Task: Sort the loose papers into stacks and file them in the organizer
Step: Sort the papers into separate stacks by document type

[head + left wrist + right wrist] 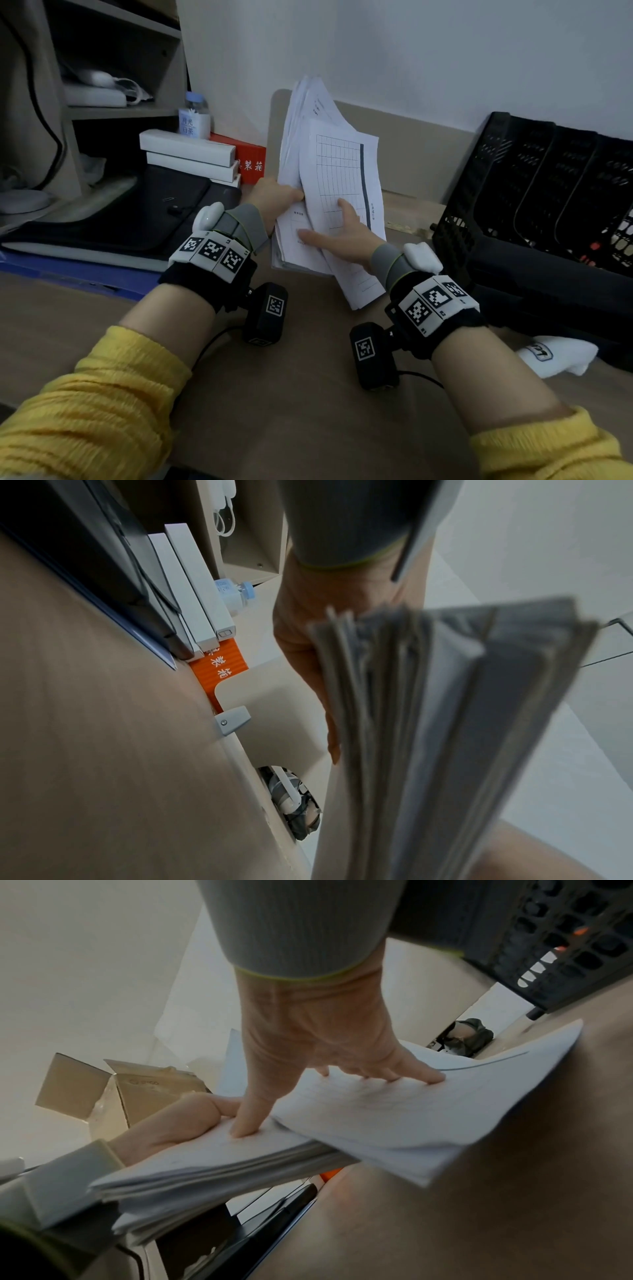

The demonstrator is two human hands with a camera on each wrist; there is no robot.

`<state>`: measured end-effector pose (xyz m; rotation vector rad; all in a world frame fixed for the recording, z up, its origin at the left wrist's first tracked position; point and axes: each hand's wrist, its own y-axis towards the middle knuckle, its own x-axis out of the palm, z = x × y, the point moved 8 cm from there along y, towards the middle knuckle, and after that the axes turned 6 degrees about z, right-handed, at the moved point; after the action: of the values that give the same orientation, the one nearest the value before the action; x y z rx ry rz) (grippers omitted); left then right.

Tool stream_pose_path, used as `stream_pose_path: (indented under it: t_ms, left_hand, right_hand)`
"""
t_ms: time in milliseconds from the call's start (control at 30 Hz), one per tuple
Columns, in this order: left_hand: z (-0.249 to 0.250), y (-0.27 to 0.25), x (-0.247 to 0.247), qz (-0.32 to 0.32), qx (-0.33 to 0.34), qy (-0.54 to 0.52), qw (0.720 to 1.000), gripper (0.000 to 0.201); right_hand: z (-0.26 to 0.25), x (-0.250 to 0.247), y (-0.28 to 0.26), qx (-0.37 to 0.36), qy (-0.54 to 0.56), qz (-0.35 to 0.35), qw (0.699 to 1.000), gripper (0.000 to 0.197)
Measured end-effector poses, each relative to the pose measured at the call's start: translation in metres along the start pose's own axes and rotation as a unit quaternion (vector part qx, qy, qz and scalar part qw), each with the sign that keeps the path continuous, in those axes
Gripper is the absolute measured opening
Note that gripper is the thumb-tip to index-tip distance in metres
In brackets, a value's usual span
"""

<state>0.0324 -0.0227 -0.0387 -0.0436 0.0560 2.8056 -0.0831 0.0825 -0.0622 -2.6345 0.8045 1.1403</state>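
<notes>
My left hand (279,202) grips a thick stack of white papers (301,137) by its left edge and holds it upright above the wooden desk (274,394). A thinner bundle with a printed grid (342,164) lies askew on the front of the stack. My right hand (337,229) rests flat on the papers, with straight fingers (424,1076) on the grid bundle and the thumb on the stack beneath. In the left wrist view the left hand (301,642) holds the fanned paper edges (428,723). The black mesh file organizer (548,192) stands at the right against the wall.
At the left back are stacked white boxes (188,150), a red box (251,157), a bottle (195,113), a black pouch (137,212) and a blue folder (85,274). A white cloth (561,353) lies at the right. A shelf unit (120,68) stands at the far left.
</notes>
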Motion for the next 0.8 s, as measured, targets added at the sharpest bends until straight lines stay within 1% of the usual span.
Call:
stream_pose_path:
  t_ms: [33,100,167,267,333,400,467,533,600,667,733,800]
  left_hand:
    - [-0.001,0.001,0.001,-0.007,-0.003,-0.005,1.000,0.015]
    - [-0.001,-0.001,0.003,-0.023,-0.016,-0.009,1.000,0.035]
    - [-0.002,-0.002,0.004,-0.021,-0.019,-0.014,1.000,0.041]
    - [-0.004,-0.002,0.003,-0.012,-0.022,-0.034,0.999,0.042]
    - [-0.004,-0.004,0.003,-0.008,-0.022,-0.044,0.999,0.040]
    - [-0.003,-0.005,0.004,-0.008,-0.024,-0.051,0.998,0.038]
    - [-0.004,-0.005,0.004,-0.007,-0.023,-0.056,0.998,0.036]
    - [-0.006,-0.004,0.004,-0.003,-0.023,-0.055,0.998,0.037]
    - [-0.007,-0.003,0.004,0.000,-0.031,-0.057,0.998,0.039]
    - [-0.008,-0.003,0.004,0.000,-0.042,-0.068,0.997,0.037]
    - [-0.009,-0.002,0.006,-0.014,-0.053,-0.070,0.996,0.034]
    - [-0.009,-0.003,0.007,-0.022,-0.055,-0.067,0.996,0.036]
  right_hand:
    - [0.000,-0.002,0.000,0.000,0.003,0.008,1.000,0.121]
    - [0.001,-0.008,-0.001,-0.003,0.004,0.022,1.000,0.104]
    - [-0.001,-0.011,-0.003,-0.014,-0.003,0.028,1.000,0.095]
    - [-0.012,-0.014,-0.009,-0.050,-0.020,0.039,0.998,0.085]
    - [-0.019,-0.016,-0.011,-0.073,-0.040,0.044,0.996,0.082]
    - [-0.023,-0.017,-0.013,-0.085,-0.057,0.045,0.994,0.085]
    - [-0.026,-0.012,-0.014,-0.089,-0.083,0.030,0.992,0.091]
    - [-0.025,-0.008,-0.013,-0.082,-0.115,0.018,0.990,0.090]
    - [-0.024,-0.010,-0.009,-0.073,-0.138,0.035,0.987,0.078]
    - [-0.022,-0.015,-0.005,-0.065,-0.155,0.065,0.984,0.063]
    - [-0.020,-0.018,-0.005,-0.061,-0.174,0.079,0.980,0.054]
    - [-0.020,-0.020,-0.003,-0.068,-0.205,0.091,0.972,0.044]
